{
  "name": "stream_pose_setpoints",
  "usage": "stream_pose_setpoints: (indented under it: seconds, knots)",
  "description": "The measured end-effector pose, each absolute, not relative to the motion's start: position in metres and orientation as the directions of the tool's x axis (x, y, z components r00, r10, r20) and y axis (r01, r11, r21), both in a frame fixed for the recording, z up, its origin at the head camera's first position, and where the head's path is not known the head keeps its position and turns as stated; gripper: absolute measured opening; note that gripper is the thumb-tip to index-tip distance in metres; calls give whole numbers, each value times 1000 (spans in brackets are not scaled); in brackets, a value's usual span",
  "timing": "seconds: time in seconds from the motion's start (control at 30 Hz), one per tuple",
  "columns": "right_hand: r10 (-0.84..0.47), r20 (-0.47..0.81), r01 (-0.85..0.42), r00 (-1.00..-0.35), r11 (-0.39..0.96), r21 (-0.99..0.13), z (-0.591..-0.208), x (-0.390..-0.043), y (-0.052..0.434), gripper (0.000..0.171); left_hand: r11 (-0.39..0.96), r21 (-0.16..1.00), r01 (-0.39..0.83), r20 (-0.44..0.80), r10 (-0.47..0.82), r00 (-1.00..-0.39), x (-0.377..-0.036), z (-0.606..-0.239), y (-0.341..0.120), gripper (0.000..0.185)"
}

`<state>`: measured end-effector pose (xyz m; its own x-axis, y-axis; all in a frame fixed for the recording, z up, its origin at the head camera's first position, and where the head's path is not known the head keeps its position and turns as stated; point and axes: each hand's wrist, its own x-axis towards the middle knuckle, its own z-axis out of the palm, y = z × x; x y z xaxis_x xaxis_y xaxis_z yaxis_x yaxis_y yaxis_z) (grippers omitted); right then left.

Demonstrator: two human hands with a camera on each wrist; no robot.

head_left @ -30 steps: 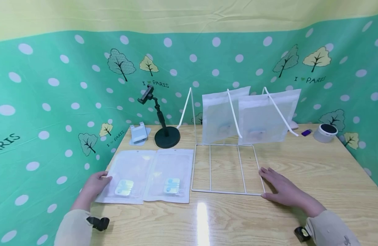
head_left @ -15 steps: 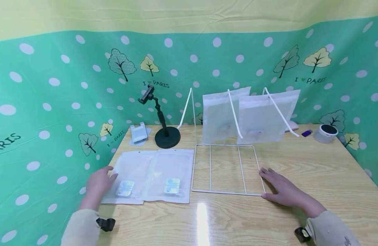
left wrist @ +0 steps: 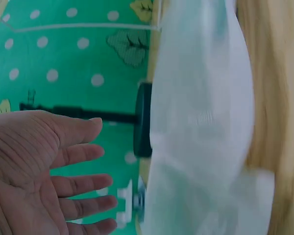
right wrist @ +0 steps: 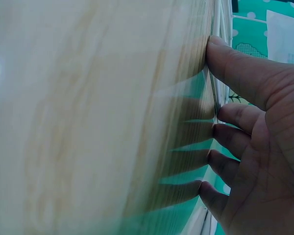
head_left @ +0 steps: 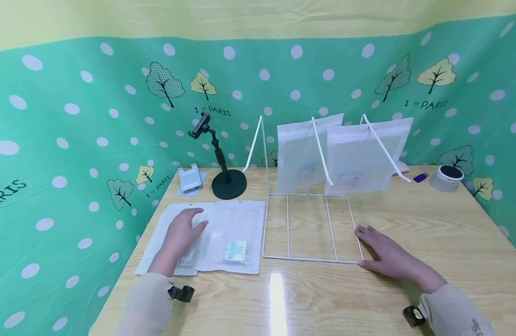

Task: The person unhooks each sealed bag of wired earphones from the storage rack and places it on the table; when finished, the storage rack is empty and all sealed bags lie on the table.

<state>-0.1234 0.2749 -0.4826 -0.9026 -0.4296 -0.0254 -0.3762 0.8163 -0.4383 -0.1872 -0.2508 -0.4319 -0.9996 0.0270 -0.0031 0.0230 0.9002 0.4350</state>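
A green backdrop (head_left: 73, 140) dotted white and printed with trees wraps around a pale wooden surface (head_left: 409, 224). At its middle stands a white wire rack (head_left: 308, 224), its flat grid base lying on the wood and slanted rods rising at the back; two frosted pouches (head_left: 354, 156) hang from those rods, side by side and overlapping slightly.

To the left of the rack, two more pouches lie flat, edges overlapping. The left pouch (head_left: 173, 233) is translucent white with a hang hole at its far edge; the person's left hand (head_left: 183, 233) hovers or rests over it with fingers straight and spread, palm down, gripping nothing. Whether it actually touches the plastic cannot be told; the left wrist view shows an open palm (left wrist: 34, 171) beside the blurred pouch (left wrist: 201, 122). The right pouch (head_left: 236, 233) lies between that hand and the rack, a small pale blue and yellow item showing through near its front edge.

The right hand (head_left: 385, 254) lies flat on the surface with fingers extended, its fingertips against the rack's front right corner, holding nothing; the right wrist view shows the fingers (right wrist: 235, 73) touching the wire.

Behind the flat pouches stand a black phone stand (head_left: 224, 172) and a small white holder (head_left: 189, 179). At the far right sit a roll of tape (head_left: 448, 177) and a small purple item (head_left: 419, 177).
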Motion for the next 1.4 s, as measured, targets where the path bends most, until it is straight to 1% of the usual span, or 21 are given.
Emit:
stream_pose_setpoints:
  seconds: [0.17, 0.3, 0.4, 0.6, 0.8, 0.93, 1.03, 1.4]
  knots:
    - [-436, -19, -383, -900, 809, -446, -479, -124, 274, 80, 876, 477, 71, 12, 74, -997, -191, -435, -215, 45]
    - [-434, -25, -377, -900, 809, -451, -479, -124, 273, 80, 860, 484, 165, 31, 171, -985, -189, -439, -191, 45]
    - [-426, -35, -367, -904, 817, -446, -480, -123, 274, 80, 849, 473, 234, 18, 256, -966, -186, -441, -175, 48]
    - [-423, -39, -364, -905, 821, -439, -479, -125, 274, 81, 835, 423, 353, -39, 406, -913, -181, -446, -153, 59]
    - [-419, -54, -354, -906, 822, -445, -478, -126, 274, 82, 822, 374, 428, -107, 497, -861, -177, -457, -138, 76]
    - [-413, -69, -341, -908, 827, -447, -479, -125, 273, 83, 817, 357, 453, -152, 529, -835, -175, -465, -132, 88]
    - [-404, -78, -332, -911, 834, -441, -480, -124, 272, 84, 816, 344, 465, -163, 540, -826, -174, -468, -130, 93]
    - [-383, -72, -318, -921, 846, -428, -480, -124, 271, 83, 832, 278, 481, -186, 537, -823, -177, -472, -123, 96]
